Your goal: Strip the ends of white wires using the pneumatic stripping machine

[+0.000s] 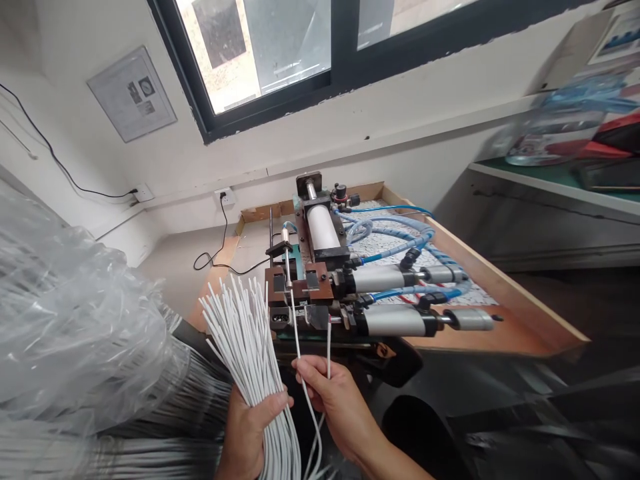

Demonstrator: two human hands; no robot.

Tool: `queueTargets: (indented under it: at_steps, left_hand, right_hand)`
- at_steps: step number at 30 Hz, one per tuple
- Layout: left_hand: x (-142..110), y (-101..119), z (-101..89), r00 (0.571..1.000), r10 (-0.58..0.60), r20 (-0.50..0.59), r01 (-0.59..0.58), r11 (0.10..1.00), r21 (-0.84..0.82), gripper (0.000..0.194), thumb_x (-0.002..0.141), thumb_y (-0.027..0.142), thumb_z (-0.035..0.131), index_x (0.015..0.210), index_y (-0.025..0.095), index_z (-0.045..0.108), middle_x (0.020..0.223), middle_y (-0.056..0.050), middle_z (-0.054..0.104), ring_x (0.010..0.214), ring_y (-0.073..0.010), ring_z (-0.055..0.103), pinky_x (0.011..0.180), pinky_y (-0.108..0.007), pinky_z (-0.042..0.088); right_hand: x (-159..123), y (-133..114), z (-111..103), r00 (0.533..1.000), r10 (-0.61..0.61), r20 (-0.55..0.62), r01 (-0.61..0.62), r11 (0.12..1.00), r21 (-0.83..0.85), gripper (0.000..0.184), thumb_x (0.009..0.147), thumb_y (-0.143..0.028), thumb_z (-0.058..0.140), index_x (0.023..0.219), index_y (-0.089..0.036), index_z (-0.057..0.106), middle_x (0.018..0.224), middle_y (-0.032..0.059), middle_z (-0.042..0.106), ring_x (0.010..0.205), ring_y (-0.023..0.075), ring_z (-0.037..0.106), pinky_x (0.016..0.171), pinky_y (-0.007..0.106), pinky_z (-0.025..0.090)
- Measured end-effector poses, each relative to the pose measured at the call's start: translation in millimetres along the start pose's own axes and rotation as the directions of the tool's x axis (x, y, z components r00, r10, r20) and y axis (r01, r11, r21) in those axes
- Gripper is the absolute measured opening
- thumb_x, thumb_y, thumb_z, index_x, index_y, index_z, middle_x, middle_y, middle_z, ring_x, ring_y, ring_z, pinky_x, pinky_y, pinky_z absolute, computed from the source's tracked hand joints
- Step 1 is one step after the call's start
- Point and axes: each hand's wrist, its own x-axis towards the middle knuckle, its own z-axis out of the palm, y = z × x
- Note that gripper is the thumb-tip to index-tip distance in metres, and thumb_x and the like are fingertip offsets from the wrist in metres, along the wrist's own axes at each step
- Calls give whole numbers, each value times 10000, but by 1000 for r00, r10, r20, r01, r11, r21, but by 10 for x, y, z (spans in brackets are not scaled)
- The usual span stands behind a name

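Note:
My left hand (257, 423) is wrapped round a thick bundle of white cables (245, 340), whose cut ends fan out upward. Just right of it, my right hand (335, 400) pinches a single white cable (297, 333) between thumb and fingertips. The top of that cable reaches the jaws of a pneumatic machine (300, 293). Another white cable (329, 347), its tip reddish, stands up behind the fingers of the same hand. Below both hands the cable lengths hang down out of view.
Silver air cylinders (393, 320) and blue air hoses (400, 240) sit on a wood-edged bench (530, 300). Plastic-wrapped cable bundles (75, 313) fill the left side. A shelf (560, 183) with a plastic bottle (555, 130) juts out at right. A black power cord (225, 233) runs from the wall.

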Motion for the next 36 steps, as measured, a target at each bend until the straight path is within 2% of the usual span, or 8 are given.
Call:
queueTargets:
  at_steps: [6, 12, 15, 19, 23, 29, 32, 36]
  left_hand:
    - [-19, 46, 29, 1000, -6, -9, 6, 1000, -28, 211, 494, 133, 718, 684, 125, 627, 601, -18, 631, 549, -159, 568, 560, -300, 473]
    - [-29, 60, 44, 996, 66, 52, -66, 998, -9, 222, 514, 109, 692, 729, 131, 639, 642, -21, 645, 586, -170, 570, 571, -287, 454]
    - [-33, 57, 34, 995, 78, 66, -78, 997, -9, 207, 516, 108, 687, 717, 132, 644, 677, -33, 664, 656, -196, 588, 644, -305, 452]
    - [-26, 73, 21, 999, 39, -1, -39, 999, -4, 164, 502, 140, 702, 654, 123, 643, 599, -29, 645, 578, -184, 583, 613, -312, 459]
    - [-1, 83, 22, 998, -5, -67, 1, 999, -51, 185, 479, 159, 721, 639, 130, 633, 577, -19, 636, 546, -179, 582, 576, -306, 470]
    - [21, 92, 56, 997, -13, -70, 6, 995, -102, 208, 483, 116, 721, 668, 148, 632, 543, 17, 612, 499, -140, 549, 529, -268, 453]
    - [10, 115, 75, 998, 1, -60, -6, 995, -95, 210, 482, 113, 716, 675, 143, 639, 524, 19, 604, 476, -140, 541, 508, -266, 440]
    - [-6, 153, 85, 999, 28, -20, -29, 997, -77, 205, 476, 119, 715, 670, 138, 651, 570, -4, 636, 518, -152, 556, 522, -259, 435]
  right_hand:
    - [11, -93, 40, 998, 64, -10, -63, 997, 46, 266, 589, -380, 672, 629, -123, 613, 486, -48, 443, 412, 43, 292, 409, 193, 165]
    - [28, -108, 126, 985, 93, 147, -96, 995, 9, 274, 599, -383, 671, 582, -124, 583, 424, -96, 270, 405, 41, 199, 391, 195, 165]
    - [13, -57, 112, 998, 14, 67, -12, 999, -40, 261, 614, -373, 667, 631, -123, 592, 433, -78, 337, 406, 41, 228, 391, 198, 148]
    - [-28, -23, 53, 998, -56, -28, 54, 995, -89, 286, 640, -408, 634, 610, -126, 593, 450, -36, 437, 414, 57, 302, 398, 203, 185]
    - [-66, -23, 18, 997, -27, -70, 22, 997, -75, 294, 628, -404, 641, 545, -132, 565, 423, -42, 414, 400, 53, 282, 398, 204, 171]
    - [-42, -93, 41, 996, 49, -72, -49, 999, -1, 250, 605, -365, 657, 565, -136, 564, 432, -63, 392, 386, 36, 242, 393, 192, 133]
    - [-26, -141, 81, 995, 96, 2, -96, 995, -27, 237, 603, -374, 658, 670, -150, 619, 426, -76, 389, 388, 42, 239, 397, 191, 153]
    - [-36, -131, 119, 988, 55, 145, -34, 989, -141, 231, 556, -357, 700, 573, -138, 629, 456, -29, 502, 427, 67, 338, 419, 207, 221]
